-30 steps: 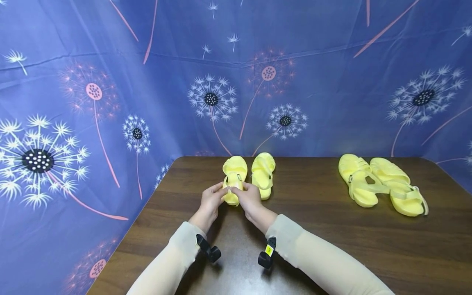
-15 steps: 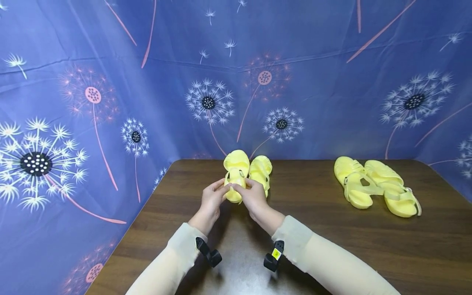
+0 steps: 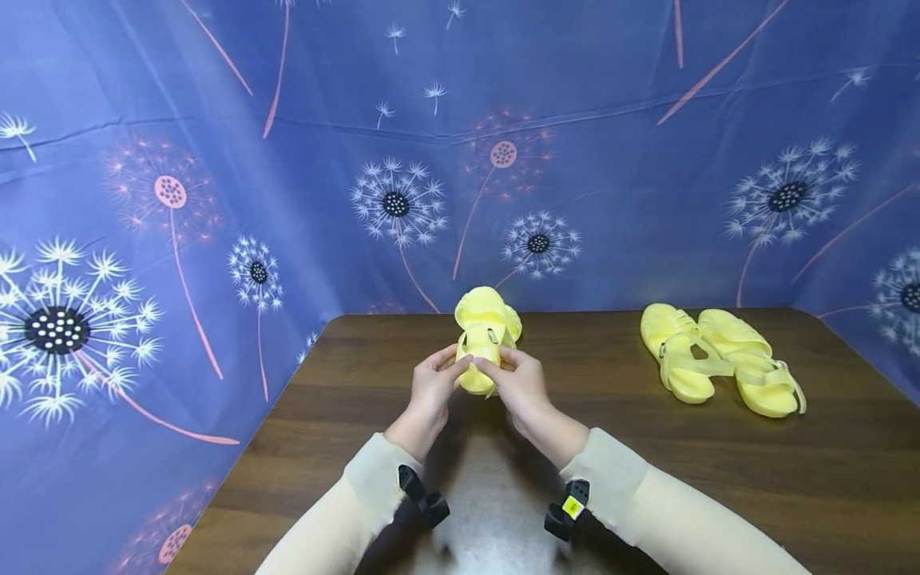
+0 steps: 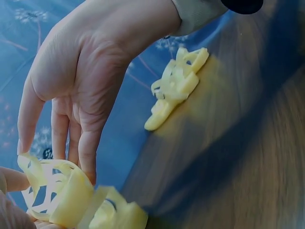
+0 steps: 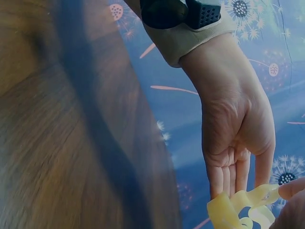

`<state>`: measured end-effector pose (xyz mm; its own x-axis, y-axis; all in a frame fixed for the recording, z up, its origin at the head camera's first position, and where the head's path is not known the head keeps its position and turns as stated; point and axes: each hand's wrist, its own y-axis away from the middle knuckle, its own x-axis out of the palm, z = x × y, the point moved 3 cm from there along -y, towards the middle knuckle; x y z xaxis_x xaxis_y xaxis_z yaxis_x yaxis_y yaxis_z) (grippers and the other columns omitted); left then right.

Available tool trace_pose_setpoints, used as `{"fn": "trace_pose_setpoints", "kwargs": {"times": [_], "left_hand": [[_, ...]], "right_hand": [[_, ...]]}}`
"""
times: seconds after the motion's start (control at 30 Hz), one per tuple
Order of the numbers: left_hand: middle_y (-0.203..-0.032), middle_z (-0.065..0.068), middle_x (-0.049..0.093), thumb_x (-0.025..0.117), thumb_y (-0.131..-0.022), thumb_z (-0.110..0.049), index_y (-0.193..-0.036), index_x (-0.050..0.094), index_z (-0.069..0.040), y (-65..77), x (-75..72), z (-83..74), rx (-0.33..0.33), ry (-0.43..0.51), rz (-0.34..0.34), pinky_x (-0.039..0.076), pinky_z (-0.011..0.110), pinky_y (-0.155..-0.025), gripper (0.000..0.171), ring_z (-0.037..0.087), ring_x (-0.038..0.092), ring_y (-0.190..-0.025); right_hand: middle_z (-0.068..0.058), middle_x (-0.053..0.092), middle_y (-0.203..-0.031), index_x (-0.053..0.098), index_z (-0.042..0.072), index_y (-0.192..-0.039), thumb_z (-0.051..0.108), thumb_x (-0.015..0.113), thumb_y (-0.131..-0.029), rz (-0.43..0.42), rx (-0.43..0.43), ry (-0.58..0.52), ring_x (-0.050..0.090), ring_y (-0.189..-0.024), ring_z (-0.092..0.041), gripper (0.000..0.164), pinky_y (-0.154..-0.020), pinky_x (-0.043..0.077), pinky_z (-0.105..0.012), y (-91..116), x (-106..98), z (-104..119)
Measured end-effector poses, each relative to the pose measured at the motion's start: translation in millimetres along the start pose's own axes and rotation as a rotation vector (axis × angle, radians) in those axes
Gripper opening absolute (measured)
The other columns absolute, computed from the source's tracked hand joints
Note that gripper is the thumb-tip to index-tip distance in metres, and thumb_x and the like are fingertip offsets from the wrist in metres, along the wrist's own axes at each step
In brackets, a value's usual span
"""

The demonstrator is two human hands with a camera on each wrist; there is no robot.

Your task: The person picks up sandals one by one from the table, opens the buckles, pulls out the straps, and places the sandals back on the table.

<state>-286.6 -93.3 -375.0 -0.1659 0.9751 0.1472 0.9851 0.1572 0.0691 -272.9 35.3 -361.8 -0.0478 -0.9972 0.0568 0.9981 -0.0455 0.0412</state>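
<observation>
Both hands hold one yellow jelly sandal (image 3: 480, 305) above the wooden table in the head view, its toe pointing away and raised. My left hand (image 3: 431, 397) grips the left side near the heel. On the right side, my right hand (image 3: 528, 391) grips the same sandal, both thumbs near each other at the heel strap. Its mate, a second yellow sandal (image 3: 513, 323), is mostly hidden behind it. The left wrist view shows the right hand (image 4: 81, 71) reaching to the sandal's open straps (image 4: 66, 198); the right wrist view shows the left hand (image 5: 236, 105) at the straps.
Two more yellow sandals, one on the left (image 3: 664, 327) and one on the right (image 3: 733, 331), lie side by side at the table's back right. A blue dandelion-print cloth (image 3: 611, 160) hangs behind the brown wooden table (image 3: 611, 399) and along its left side.
The hands lifted the left sandal from the table, tilted its toe up and moved it rightward, so it now covers most of its mate. The head view also shifted slightly.
</observation>
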Motion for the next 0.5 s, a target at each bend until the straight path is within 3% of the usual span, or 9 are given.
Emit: {"fn": "trace_pose_setpoints", "kwargs": {"times": [0.27,0.5], "left_hand": [[-0.131,0.025,0.058,0.067,-0.088,-0.004,-0.130,0.055,0.006,5.0,27.1,4.1,0.003,-0.018,0.025,0.053,0.029,-0.088,0.045,0.026,0.060,-0.115],[-0.129,0.020,0.061,0.069,-0.086,-0.008,-0.128,0.059,0.003,10.0,45.6,3.1,-0.004,-0.038,0.036,0.048,0.021,-0.076,0.044,0.015,0.061,-0.102]], "right_hand": [[-0.027,0.056,-0.132,0.048,-0.008,-0.136,0.013,0.068,-0.090,-0.020,0.004,0.029,0.057,-0.121,-0.033,0.054,-0.100,0.048,-0.040,3.7,-27.6,2.8],[-0.026,0.057,-0.130,0.046,-0.006,-0.138,0.018,0.067,-0.092,-0.017,-0.004,0.103,0.060,-0.113,-0.025,0.056,-0.096,0.052,-0.035,6.8,-49.1,9.3]]}}
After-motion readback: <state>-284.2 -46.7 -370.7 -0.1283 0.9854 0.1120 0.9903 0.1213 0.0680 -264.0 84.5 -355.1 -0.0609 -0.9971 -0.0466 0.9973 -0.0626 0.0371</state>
